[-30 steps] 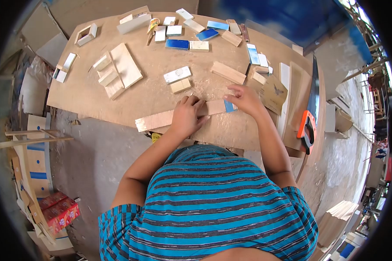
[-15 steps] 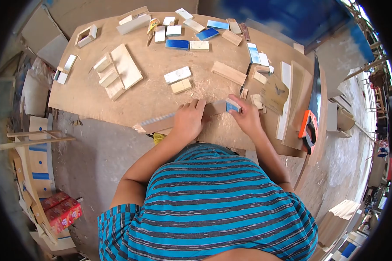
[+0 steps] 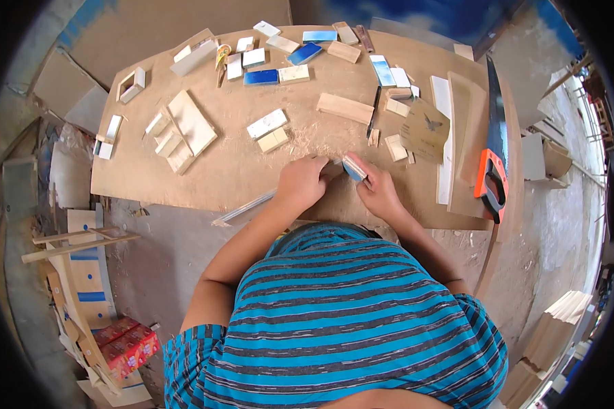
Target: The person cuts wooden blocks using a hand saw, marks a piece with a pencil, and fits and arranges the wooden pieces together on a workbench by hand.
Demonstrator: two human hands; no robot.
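Note:
My left hand [image 3: 303,183] is wrapped round a long wooden strip [image 3: 251,207], now turned on its edge, its far left end sticking out past the table's front edge. At the strip's right end, my right hand [image 3: 378,189] pinches a small blue and white block [image 3: 353,168]. Whether block and strip touch is hard to tell. Wood shavings [image 3: 314,136] lie just beyond the hands. A white block [image 3: 267,123] and a pale block [image 3: 273,140] rest side by side behind my left hand.
An orange-handled saw [image 3: 491,183] lies at the table's right side, beside long boards [image 3: 441,157]. Blue, white and bare wood blocks [image 3: 261,77] are scattered along the back. A slotted wooden piece [image 3: 192,123] sits at the left, and a plain wood block [image 3: 344,108] in the middle.
The strip has gone from lying flat to standing on edge, and its left end has come nearer my body. The blue and white block has been tilted up in my right hand. The view has shifted.

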